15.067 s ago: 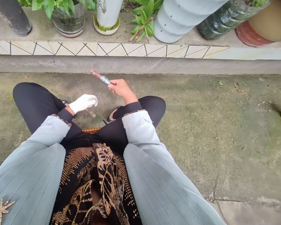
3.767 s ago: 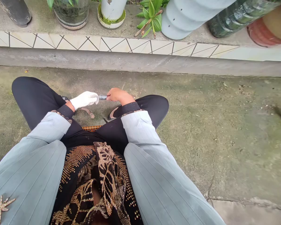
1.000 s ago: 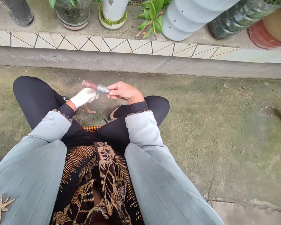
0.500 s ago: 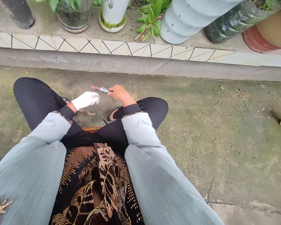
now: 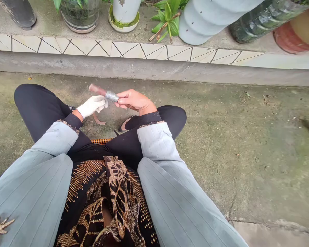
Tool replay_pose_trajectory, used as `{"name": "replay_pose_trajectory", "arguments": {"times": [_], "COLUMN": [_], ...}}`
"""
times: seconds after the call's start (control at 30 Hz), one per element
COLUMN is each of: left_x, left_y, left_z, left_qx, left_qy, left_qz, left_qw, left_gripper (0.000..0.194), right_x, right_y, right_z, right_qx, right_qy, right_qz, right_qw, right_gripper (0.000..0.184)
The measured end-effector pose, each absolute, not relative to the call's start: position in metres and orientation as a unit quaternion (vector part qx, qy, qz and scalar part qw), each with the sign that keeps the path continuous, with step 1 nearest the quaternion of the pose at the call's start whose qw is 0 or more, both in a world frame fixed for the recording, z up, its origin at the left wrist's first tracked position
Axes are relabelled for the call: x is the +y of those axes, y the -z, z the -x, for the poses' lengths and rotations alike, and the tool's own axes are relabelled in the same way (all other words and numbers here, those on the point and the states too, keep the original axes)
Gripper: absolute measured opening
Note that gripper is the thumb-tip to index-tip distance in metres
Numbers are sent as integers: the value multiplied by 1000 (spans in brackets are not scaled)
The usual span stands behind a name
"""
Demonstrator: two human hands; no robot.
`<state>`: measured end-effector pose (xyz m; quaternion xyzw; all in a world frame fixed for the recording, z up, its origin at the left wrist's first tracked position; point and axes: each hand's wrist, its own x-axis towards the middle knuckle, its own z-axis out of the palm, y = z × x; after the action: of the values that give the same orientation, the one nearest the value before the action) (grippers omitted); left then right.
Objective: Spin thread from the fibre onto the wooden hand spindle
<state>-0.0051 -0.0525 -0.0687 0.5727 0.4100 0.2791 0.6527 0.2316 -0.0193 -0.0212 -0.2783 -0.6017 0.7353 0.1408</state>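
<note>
pinching wire-wound stick [image 5: 104, 93] in right hand [image 5: 135, 100]; in gloved left hand [image 5: 92, 105], curled beside that grip, cannot tell contents.

A stick [image 5: 99, 90] is pointing left from the right grip [image 5: 134, 100], past the left grip [image 5: 92, 105]; bodyward of the right grip, a shoe [image 5: 125, 124] is resting; beyond both, pots [image 5: 201, 22] are standing on a ledge [image 5: 103, 38].

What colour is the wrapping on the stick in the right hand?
The wrapping is silvery grey, best seen in the head view.
</note>
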Motion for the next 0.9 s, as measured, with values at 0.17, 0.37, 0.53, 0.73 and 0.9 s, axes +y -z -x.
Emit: {"name": "replay_pose_trajectory", "arguments": {"times": [0.17, 0.37, 0.53, 0.73, 0.9], "left_x": [-50, -55, -60, -62, -58], "left_y": [71, 71, 65, 65, 71], "left_z": [7, 1, -2, -3, 0], "left_qx": [395, 401, 372, 385, 396], "left_qy": [-271, -219, -160, -152, -166], "left_qz": [-574, -612, -695, -726, -687], "left_qw": [664, 646, 594, 549, 586], "left_gripper": [41, 32, 25, 24, 23], "right_x": [-20, -13, -8, -19, -24], "right_y": [22, 44, 52, 46, 31], "right_z": [-220, -213, -211, -204, -216], "right_qx": [-534, -585, -722, -717, -654], "right_qy": [-676, -534, -304, -398, -648], "right_qz": [415, 574, 619, 485, 294], "right_qw": [293, 207, -62, -304, -257], "right_gripper": [40, 22, 15, 10, 21]}}
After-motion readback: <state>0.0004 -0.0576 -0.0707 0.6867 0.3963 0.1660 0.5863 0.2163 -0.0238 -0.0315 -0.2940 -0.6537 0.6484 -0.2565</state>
